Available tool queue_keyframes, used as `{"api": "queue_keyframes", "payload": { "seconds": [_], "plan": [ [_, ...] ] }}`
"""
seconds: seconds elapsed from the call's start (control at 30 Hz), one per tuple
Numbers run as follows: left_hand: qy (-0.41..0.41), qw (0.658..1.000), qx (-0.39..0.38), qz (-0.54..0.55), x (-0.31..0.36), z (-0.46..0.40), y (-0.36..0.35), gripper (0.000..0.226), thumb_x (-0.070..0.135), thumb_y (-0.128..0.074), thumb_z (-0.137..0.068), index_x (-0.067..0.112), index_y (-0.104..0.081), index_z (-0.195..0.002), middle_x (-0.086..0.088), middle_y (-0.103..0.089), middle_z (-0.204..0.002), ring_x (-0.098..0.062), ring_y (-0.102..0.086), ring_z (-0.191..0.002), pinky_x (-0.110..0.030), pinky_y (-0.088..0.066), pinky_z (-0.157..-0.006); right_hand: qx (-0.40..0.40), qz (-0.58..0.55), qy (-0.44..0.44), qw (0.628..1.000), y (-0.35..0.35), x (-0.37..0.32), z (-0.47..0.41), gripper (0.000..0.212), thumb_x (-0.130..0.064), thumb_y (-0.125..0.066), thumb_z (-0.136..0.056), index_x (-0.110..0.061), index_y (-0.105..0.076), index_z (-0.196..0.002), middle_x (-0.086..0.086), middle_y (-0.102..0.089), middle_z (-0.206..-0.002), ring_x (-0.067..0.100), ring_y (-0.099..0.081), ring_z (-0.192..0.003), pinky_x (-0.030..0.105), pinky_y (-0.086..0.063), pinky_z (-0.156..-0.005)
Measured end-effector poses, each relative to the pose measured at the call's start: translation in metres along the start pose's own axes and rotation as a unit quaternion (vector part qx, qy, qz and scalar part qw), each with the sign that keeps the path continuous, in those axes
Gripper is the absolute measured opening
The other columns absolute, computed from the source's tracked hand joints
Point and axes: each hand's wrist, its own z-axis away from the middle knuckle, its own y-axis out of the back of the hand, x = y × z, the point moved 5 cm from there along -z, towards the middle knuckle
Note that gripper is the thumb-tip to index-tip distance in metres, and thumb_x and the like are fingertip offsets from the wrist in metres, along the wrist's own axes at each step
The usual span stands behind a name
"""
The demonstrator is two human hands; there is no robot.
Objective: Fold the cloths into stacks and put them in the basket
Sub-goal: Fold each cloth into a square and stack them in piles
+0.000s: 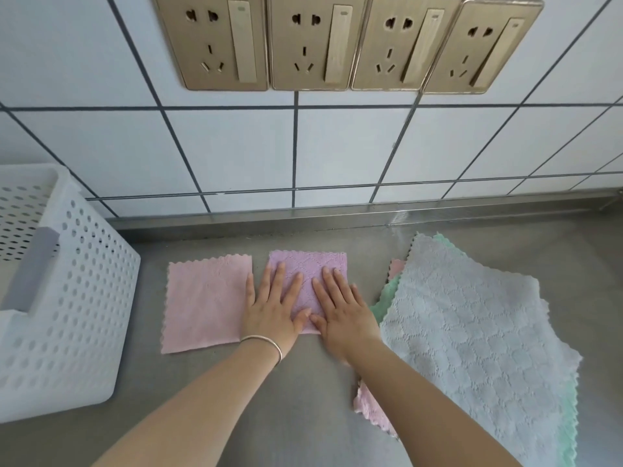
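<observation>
Right now both hands lie flat and open, palms down, on the lilac folded cloth (308, 281), gripping nothing: the left hand (271, 308) covers its left half and the right hand (344, 313) its right half, thumbs nearly touching at the near edge. The cloth reads as roughly square with a slightly longer side running away from the person, so it looks like a finished fold being pressed smooth.

Just to the left of the left hand, edge almost against edge, lies the pink folded cloth (205, 303), also flat on the steel counter (296, 409). Further left again, well beyond that cloth, stands the white perforated basket (87, 298), its open top facing up.

To the right of the right hand, close beside its wrist, sits the pile of unfolded cloths (472, 338), grey on top with green and pink edges showing beneath.

My judgement: the coming move is leftward, either stacking lilac onto pink or carrying toward the basket, and the left hand is the nearer one; the right hand is better placed for fetching the next cloth.
</observation>
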Motion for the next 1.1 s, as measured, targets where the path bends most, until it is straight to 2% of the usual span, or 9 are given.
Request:
{"api": "queue_keyframes", "payload": {
  "seconds": [0.1,0.23,0.3,0.37,0.43,0.53,0.7,0.9,1.1],
  "plan": [
    [0.017,1.000,-0.005,-0.005,-0.005,-0.006,-0.001,0.064,0.061,-0.019,-0.079,0.030,-0.028,-0.135,-0.006,-0.043,-0.145,-0.029,-0.039,-0.134,-0.048,0.001,-0.112,-0.003,-0.005,0.001,1.000,0.001,0.000,-0.008,0.069,-0.053,0.023,-0.069,-0.025,0.030,-0.133,-0.004,0.038,-0.142,0.014,0.036,-0.130,0.039,0.007,-0.117],
    [0.016,0.998,-0.028,-0.050,-0.005,-0.011,0.004,0.070,0.063,0.013,-0.072,0.035,0.019,-0.136,0.000,0.014,-0.156,-0.027,0.012,-0.144,-0.045,0.033,-0.098,-0.014,0.022,-0.011,1.000,0.006,0.002,-0.016,0.062,-0.054,0.014,-0.081,-0.024,0.028,-0.133,-0.004,0.036,-0.141,0.015,0.030,-0.136,0.044,0.004,-0.118],
    [0.018,0.998,-0.046,-0.044,-0.004,-0.009,0.008,0.073,0.065,0.011,-0.074,0.034,0.019,-0.139,0.003,0.021,-0.154,-0.026,0.018,-0.143,-0.044,0.036,-0.095,0.005,0.015,-0.030,0.999,0.014,-0.003,-0.010,0.063,-0.048,-0.011,-0.095,-0.020,0.021,-0.141,-0.001,0.026,-0.150,0.019,0.016,-0.144,0.044,0.003,-0.117],
    [-0.011,0.999,0.010,-0.041,0.000,-0.005,0.028,0.074,0.062,-0.003,-0.079,0.030,-0.004,-0.145,0.001,-0.002,-0.156,-0.028,-0.003,-0.145,-0.046,0.025,-0.104,0.114,-0.017,-0.042,0.992,0.033,-0.010,0.008,0.067,-0.033,-0.044,-0.091,-0.016,-0.015,-0.148,0.006,-0.017,-0.156,0.024,-0.017,-0.143,0.043,-0.018,-0.116],
    [-0.088,0.992,0.083,-0.027,0.021,0.004,0.050,0.064,0.051,-0.045,-0.078,0.022,-0.044,-0.135,-0.001,-0.048,-0.140,-0.029,-0.042,-0.132,-0.050,-0.014,-0.113,0.260,-0.095,-0.059,0.959,0.042,-0.002,0.046,0.053,-0.025,-0.055,-0.074,-0.017,-0.052,-0.126,0.004,-0.058,-0.127,0.021,-0.047,-0.118,0.038,-0.043,-0.099],
    [-0.216,0.965,0.132,0.070,0.070,0.027,0.066,0.068,0.031,-0.075,-0.059,0.017,-0.051,-0.121,-0.001,-0.063,-0.115,-0.022,-0.059,-0.105,-0.037,-0.050,-0.089,0.333,-0.170,-0.118,0.920,0.025,0.031,0.118,0.042,-0.028,-0.053,-0.072,-0.017,-0.057,-0.112,0.001,-0.063,-0.109,0.017,-0.048,-0.104,0.028,-0.041,-0.087],
    [-0.353,0.931,0.057,0.068,0.139,0.068,0.048,0.065,0.033,-0.070,-0.052,0.022,-0.054,-0.114,0.006,-0.065,-0.112,-0.014,-0.065,-0.096,-0.026,-0.052,-0.082,0.286,-0.155,-0.179,0.928,-0.009,0.067,0.186,0.042,-0.030,-0.050,-0.070,-0.011,-0.064,-0.104,0.004,-0.066,-0.109,0.022,-0.060,-0.102,0.036,-0.054,-0.080],
    [-0.354,0.934,0.035,0.023,0.170,0.066,0.032,0.034,0.027,-0.052,-0.060,0.026,-0.069,-0.089,0.010,-0.068,-0.095,-0.013,-0.068,-0.081,-0.024,-0.054,-0.072,0.292,-0.162,-0.205,0.920,-0.006,0.088,0.195,0.030,-0.027,-0.048,-0.072,-0.017,-0.072,-0.085,-0.004,-0.072,-0.090,0.018,-0.069,-0.078,0.027,-0.054,-0.059],
    [-0.314,0.948,0.029,0.037,0.183,0.058,0.041,0.038,0.056,-0.041,-0.066,0.033,-0.065,-0.085,0.015,-0.066,-0.085,-0.009,-0.066,-0.073,-0.025,-0.052,-0.064,0.282,-0.180,-0.230,0.914,-0.005,0.103,0.191,0.024,-0.031,-0.045,-0.078,-0.023,-0.066,-0.069,-0.010,-0.065,-0.067,0.015,-0.062,-0.060,0.025,-0.047,-0.047]
  ]
}}
